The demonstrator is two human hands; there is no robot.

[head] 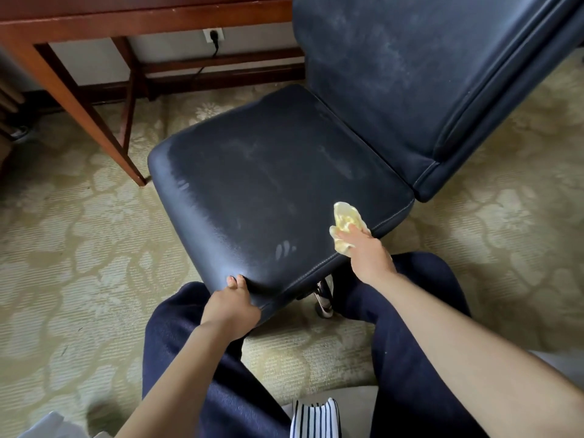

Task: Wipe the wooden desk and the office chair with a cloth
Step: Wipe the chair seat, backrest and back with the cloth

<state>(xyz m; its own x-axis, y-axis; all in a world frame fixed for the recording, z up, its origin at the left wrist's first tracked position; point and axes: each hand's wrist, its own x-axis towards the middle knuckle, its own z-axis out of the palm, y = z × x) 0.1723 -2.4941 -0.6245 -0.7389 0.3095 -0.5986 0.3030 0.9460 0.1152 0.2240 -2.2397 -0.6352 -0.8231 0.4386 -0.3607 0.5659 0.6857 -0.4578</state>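
A dark blue leather office chair (271, 184) stands in front of me, its seat streaked with damp marks and its backrest rising at the upper right. My left hand (232, 303) grips the near corner of the seat cushion. My right hand (366, 254) presses a crumpled yellow cloth (346, 221) onto the seat's right edge. The wooden desk (79, 23) stands at the upper left, with only its frame and legs showing.
Patterned beige carpet (79, 248) covers the floor all around. A wall socket with a black plug (214, 35) and cable sits behind the desk. The chair's chrome base (324, 297) shows under the seat between my knees. A striped fabric (316, 418) lies at the bottom.
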